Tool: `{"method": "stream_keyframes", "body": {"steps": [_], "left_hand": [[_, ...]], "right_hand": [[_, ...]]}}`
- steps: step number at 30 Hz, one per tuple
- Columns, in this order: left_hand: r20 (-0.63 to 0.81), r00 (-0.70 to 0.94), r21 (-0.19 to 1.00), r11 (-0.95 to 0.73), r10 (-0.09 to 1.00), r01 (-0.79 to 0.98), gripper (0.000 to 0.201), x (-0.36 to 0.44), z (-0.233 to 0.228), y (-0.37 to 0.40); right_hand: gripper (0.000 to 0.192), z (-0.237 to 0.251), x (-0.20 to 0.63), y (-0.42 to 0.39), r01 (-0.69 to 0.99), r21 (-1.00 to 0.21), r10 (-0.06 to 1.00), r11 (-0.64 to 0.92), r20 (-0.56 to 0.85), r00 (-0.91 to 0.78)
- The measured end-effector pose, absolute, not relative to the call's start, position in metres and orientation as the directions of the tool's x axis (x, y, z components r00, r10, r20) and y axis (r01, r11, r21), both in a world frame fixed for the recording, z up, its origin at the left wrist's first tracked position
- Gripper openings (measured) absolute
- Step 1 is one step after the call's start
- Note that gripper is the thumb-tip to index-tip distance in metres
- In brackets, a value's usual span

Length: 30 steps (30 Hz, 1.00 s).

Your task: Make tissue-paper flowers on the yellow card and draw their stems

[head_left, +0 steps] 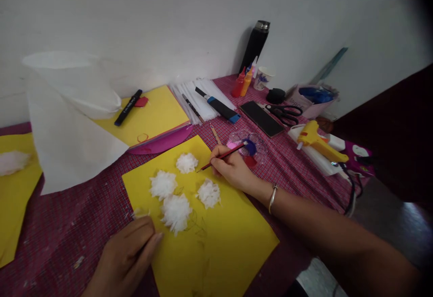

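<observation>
A yellow sheet of paper [233, 243] lies on the cloth, bearing several white ruffled paper flowers, among them one flower [176, 213] near the middle. Faint pencil lines of stems and leaves run below the flowers. Between its fingers my right hand [230, 166] grips a red and black pencil [230, 151], its tip close to the paper between two flowers on the right. My left hand [126, 252] rests at the sheet's left edge, fingers curled and closed; whatever they may hold is hidden. Part of something white [141, 213] shows just behind its knuckles.
White thin paper [71, 139] stands crumpled at left. Behind lie a marker [128, 107], a utility knife [219, 106], a phone [261, 118] and scissors [284, 113]. A paint palette [260, 146] sits beyond my right hand; a yellow glue gun [320, 141] is at right.
</observation>
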State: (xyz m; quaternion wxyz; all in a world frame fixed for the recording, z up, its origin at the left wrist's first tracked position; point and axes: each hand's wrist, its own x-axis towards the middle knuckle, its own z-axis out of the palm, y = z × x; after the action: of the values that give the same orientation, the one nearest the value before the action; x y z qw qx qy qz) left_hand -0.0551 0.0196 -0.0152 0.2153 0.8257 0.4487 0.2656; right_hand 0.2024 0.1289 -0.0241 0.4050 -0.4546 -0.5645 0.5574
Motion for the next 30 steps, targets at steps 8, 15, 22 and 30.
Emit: {"method": "stream_keyframes", "body": {"steps": [8,15,22,30], "left_hand": [[0.223,0.474,0.611,-0.501,0.852,0.613,0.033,-0.056,-0.016,0.020],[0.166,0.443,0.635,-0.439,0.881,0.635,0.024,-0.067,-0.032,0.011],[0.150,0.464,0.646,-0.442,0.873,0.623,0.019,-0.073,-0.040,0.008],[0.180,0.453,0.622,-0.458,0.873,0.636,0.017,-0.072,-0.037,0.010]], "right_hand": [[0.008,-0.023,0.203,0.129,0.050,-0.998,0.960,-0.043,-0.055,-0.273],[0.010,-0.025,0.202,0.131,0.053,-0.998,0.969,-0.042,-0.053,-0.242],[0.009,-0.027,0.202,0.131,0.073,-0.997,0.970,0.004,-0.013,-0.242],[0.008,-0.027,0.200,0.133,0.080,-0.997,0.974,-0.011,-0.029,-0.224]]}}
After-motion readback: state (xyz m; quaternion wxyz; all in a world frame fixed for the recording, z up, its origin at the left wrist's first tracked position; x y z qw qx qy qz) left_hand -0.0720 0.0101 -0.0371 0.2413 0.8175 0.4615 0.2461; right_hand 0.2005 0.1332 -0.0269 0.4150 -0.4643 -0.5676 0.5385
